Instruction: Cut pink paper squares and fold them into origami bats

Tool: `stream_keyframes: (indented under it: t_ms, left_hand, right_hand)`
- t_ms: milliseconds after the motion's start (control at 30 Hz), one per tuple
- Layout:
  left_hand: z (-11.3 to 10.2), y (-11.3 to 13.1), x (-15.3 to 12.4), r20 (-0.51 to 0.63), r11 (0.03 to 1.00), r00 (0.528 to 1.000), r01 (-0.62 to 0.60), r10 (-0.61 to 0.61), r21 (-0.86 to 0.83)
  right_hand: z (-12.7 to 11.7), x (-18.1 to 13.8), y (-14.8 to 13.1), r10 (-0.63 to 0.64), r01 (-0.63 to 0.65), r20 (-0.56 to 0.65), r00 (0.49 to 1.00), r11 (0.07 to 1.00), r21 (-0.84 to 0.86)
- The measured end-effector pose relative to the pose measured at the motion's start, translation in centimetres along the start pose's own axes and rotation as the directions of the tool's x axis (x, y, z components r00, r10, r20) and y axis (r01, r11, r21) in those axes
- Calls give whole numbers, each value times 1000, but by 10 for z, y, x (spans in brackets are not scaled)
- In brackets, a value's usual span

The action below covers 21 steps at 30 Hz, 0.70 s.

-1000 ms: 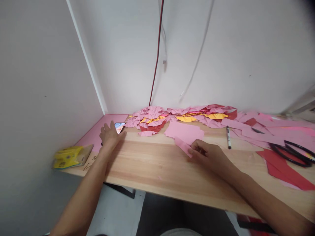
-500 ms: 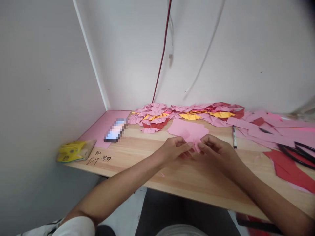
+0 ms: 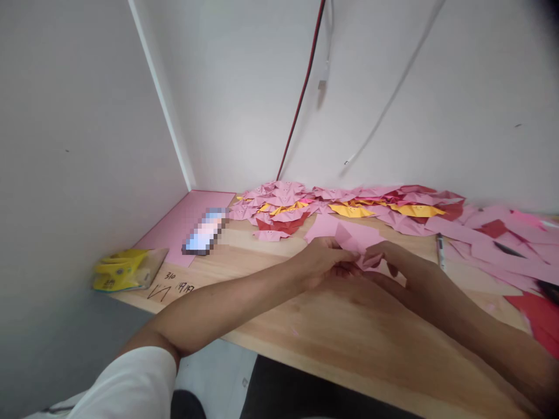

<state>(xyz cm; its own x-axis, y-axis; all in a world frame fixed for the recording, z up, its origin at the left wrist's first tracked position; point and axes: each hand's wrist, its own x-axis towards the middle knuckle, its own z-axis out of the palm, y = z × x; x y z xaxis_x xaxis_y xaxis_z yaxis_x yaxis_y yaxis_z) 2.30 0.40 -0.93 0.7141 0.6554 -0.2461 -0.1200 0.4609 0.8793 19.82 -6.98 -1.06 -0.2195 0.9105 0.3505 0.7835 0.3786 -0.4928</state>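
My left hand (image 3: 327, 262) is closed, its thumb and fingers pinching a small piece of folded pink paper (image 3: 371, 259) low over the table. On the right side of the same paper, the fingers of my right hand (image 3: 404, 267) are also closed. A pointed pink flap (image 3: 345, 235) stands up just behind my left thumb. Flat pink paper (image 3: 321, 227) lies on the table right behind both hands. My fingers cover much of the folds, so the paper's full shape is hidden.
Folded pink, yellow and red paper pieces with small drawn faces (image 3: 283, 192) are heaped along the wall. A phone (image 3: 204, 233) lies on pink sheets (image 3: 163, 224), near a yellow packet (image 3: 120, 270). To the right are a marker (image 3: 441, 251), paper scraps (image 3: 480, 256) and red paper (image 3: 535, 314).
The view has swung a little left, so the table things sit farther right. My right fingers have shifted on the folded paper, and a pointed flap now shows by my left hand.
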Motion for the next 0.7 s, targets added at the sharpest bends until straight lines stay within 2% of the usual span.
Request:
stream_keyframes:
  t_ms: [100,167,267,333,467,567,700]
  left_hand:
    - [-3,4,6,8,996,1000,23,-22,-81]
    - [-4,3,9,0,992,1000,16,-16,-126]
    - [-4,-4,11,-18,987,999,27,-30,-158]
    - [-4,-10,13,-25,986,999,34,-39,-161]
    - [-5,-15,14,-27,984,1000,7,-12,-180]
    - [-5,-11,14,6,984,999,33,-32,-176]
    - [-5,-1,12,35,984,996,83,-78,-160]
  right_hand:
    - [0,10,10,-154,144,-79,985,983,-117]
    - [2,13,17,-219,195,-122,968,963,-188]
    - [8,11,26,-275,232,-170,946,944,-235]
    - [13,7,29,-286,253,-159,945,946,-202]
    - [17,-2,30,-188,181,-135,973,981,-68]
    - [13,-4,29,-102,96,-174,980,995,-42]
    - [6,-2,29,-79,86,-170,982,996,36]
